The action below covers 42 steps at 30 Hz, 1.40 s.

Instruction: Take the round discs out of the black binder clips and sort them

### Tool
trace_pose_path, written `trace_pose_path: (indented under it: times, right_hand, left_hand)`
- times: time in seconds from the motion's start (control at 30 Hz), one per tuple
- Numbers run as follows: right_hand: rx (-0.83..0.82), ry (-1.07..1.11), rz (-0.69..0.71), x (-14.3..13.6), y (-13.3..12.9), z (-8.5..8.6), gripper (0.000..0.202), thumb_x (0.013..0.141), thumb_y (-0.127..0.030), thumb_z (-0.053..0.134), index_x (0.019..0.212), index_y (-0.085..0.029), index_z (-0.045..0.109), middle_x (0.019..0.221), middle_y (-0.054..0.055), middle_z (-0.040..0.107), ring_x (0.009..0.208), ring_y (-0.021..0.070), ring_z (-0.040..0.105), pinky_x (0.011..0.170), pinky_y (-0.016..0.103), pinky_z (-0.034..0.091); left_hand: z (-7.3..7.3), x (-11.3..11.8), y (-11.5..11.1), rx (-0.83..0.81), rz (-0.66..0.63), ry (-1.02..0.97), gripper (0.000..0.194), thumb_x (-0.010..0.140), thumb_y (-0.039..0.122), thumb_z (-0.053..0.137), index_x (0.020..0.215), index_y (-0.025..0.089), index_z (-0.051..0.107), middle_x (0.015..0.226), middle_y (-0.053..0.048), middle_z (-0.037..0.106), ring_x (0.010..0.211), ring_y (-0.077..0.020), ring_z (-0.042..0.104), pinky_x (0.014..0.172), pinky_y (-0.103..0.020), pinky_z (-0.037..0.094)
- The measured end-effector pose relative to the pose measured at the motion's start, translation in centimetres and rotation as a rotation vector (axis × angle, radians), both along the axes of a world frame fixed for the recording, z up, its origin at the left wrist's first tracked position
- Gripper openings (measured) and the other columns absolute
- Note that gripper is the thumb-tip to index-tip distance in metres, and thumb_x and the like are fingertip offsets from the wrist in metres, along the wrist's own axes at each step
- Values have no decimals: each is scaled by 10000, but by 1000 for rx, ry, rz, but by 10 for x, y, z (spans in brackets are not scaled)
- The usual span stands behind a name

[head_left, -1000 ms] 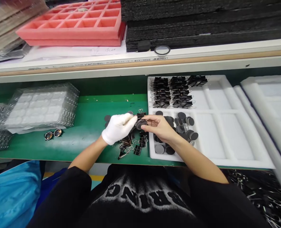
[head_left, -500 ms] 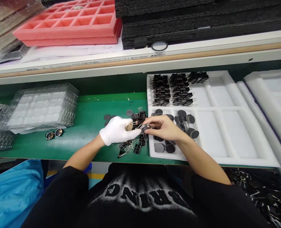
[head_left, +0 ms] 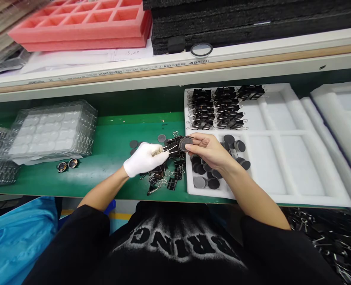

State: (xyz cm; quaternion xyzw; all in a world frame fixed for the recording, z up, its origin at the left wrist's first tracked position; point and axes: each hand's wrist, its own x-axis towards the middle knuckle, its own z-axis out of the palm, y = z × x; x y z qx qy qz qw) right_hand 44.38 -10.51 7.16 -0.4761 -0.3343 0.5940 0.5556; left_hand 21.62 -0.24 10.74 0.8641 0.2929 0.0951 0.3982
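My left hand (head_left: 145, 159), in a white glove, is closed on a binder clip whose wire handles (head_left: 172, 149) stick out to the right past my fingertips. The clip's body is partly hidden among dark parts. My bare right hand (head_left: 207, 149) pinches a dark round disc (head_left: 185, 143) by its edge, just right of those wires. Below my hands lies a loose heap of black binder clips (head_left: 172, 183). A few flat dark discs (head_left: 161, 138) rest on the green table (head_left: 110, 174) around the left hand. More round discs (head_left: 214, 183) fill a compartment under my right hand.
The white foam tray (head_left: 291, 133) holds rows of clamped binder clips (head_left: 203, 111) at its back left. Clear plastic trays (head_left: 53, 132) are stacked at left, near two small ring-shaped parts (head_left: 67, 165). Above runs a shelf edge (head_left: 128, 75) with pink foam (head_left: 80, 37). A clip-filled container (head_left: 332, 245) sits lower right.
My hands have moved slightly apart. The disc in my right hand has turned its flat face toward me and shifted up, and the clip's wires now show beside my left fingers.
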Motion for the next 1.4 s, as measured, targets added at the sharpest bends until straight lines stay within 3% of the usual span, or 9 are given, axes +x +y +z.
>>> trace_pose_path:
  times: [0.27, 0.4, 0.57, 0.67, 0.77, 0.97, 1.1, 1.3, 1.4]
  right_hand:
    - [16, -33, 24, -4, 2, -5, 414, 672, -424, 988, 970, -204, 803, 934, 42, 801, 784, 160, 700, 764, 323, 574]
    - [13, 15, -16, -2, 3, -7, 398, 669, -411, 994, 959, -223, 796, 887, 11, 775, 743, 134, 667, 726, 298, 562]
    - [-2, 225, -132, 4, 5, -6, 372, 661, -438, 990, 871, -253, 745, 850, -23, 729, 732, 124, 650, 677, 274, 576]
    - [9, 204, -131, 8, 4, -8, 338, 709, -427, 959, 896, -264, 731, 885, -26, 737, 755, 133, 664, 718, 301, 603]
    - [35, 151, -73, 11, 1, -9, 337, 745, -466, 932, 949, -268, 751, 949, -6, 773, 829, 163, 716, 811, 359, 639]
    - [200, -189, 174, -5, -6, -5, 251, 788, -367, 907, 999, -244, 852, 1431, 110, 714, 1241, 281, 734, 986, 417, 657]
    - [289, -330, 4, -27, -11, -11, 250, 817, -351, 870, 1047, -253, 868, 1292, 101, 786, 1168, 286, 775, 948, 413, 691]
    - [513, -413, -47, -38, -14, -10, 200, 867, -311, 834, 1061, -282, 870, 1171, 58, 823, 1024, 243, 812, 859, 349, 713]
    - [561, -523, -179, -40, -13, -11, 190, 862, -287, 835, 1049, -282, 868, 1118, 50, 837, 972, 253, 824, 866, 374, 717]
  left_hand:
    - [-10, 3, -6, -11, -5, -27, 469, 951, 442, 527, 585, 212, 346, 517, 63, 341, 510, -76, 297, 503, -257, 245]
    - [-2, -1, 11, -10, -64, 109, 383, 991, 424, 474, 701, 201, 588, 596, 31, 535, 561, -114, 472, 557, -264, 344]
    - [-10, -4, 18, 406, 12, 261, 416, 1020, 538, 480, 915, 194, 688, 791, -41, 693, 669, -179, 594, 632, -307, 364]
    - [-27, -2, 3, 652, -87, 358, 508, 975, 657, 550, 860, 182, 690, 784, -75, 676, 660, -208, 597, 620, -330, 327]
    - [-35, -1, -5, 728, -90, 311, 503, 1053, 521, 471, 718, 189, 644, 678, -63, 612, 614, -191, 561, 604, -341, 307]
    - [-11, 3, 0, 630, 120, -219, 360, 1060, 350, 498, 777, 202, 665, 826, -61, 670, 800, -175, 640, 753, -327, 504]
    - [6, 15, -5, 528, 143, -406, 284, 1022, 283, 558, 766, 194, 641, 1161, -108, 717, 1046, -187, 711, 889, -337, 575]
    - [12, 22, -6, 496, 60, -443, 219, 1025, 287, 580, 836, 208, 658, 1095, -63, 767, 982, -155, 741, 888, -303, 596]
    - [13, 22, -7, 424, 10, -449, 152, 987, 301, 626, 1100, 212, 672, 1242, -99, 744, 1042, -176, 744, 899, -325, 613]
